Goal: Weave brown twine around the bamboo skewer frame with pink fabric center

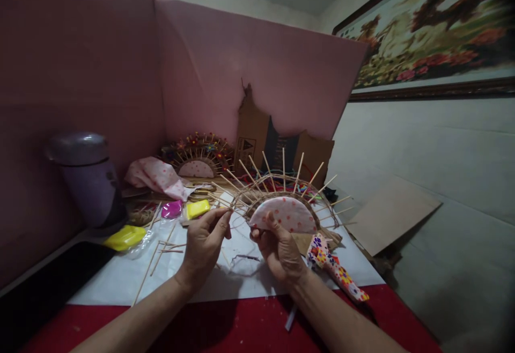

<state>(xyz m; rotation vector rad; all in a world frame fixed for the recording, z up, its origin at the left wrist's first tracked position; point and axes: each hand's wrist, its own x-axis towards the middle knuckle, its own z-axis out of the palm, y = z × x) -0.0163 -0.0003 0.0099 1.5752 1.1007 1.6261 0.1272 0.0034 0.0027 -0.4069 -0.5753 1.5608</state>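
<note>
My right hand (281,248) grips a half-round craft piece (285,214) by its lower left edge, thumb in front. The piece is covered in pale pink spotted fabric, with a brown woven rim and several thin wooden sticks (284,170) fanning outward. A brown twine (257,181) runs in an arc among the sticks. At the fan's left end, my left hand (207,237) is closed in a pinch on the twine beside the outermost sticks; the exact grip is partly hidden by the fingers. Below, a loose loop of strand (241,264) lies between both hands.
A similar fan decorated with flowers (197,168) stands behind. To the left are a purple tumbler (88,181), spotted cloth (156,176), yellow packets (125,236), a magenta packet (171,209) and loose sticks (151,267). A flower-patterned tool (338,267) lies right; torn cardboard (253,133) leans behind.
</note>
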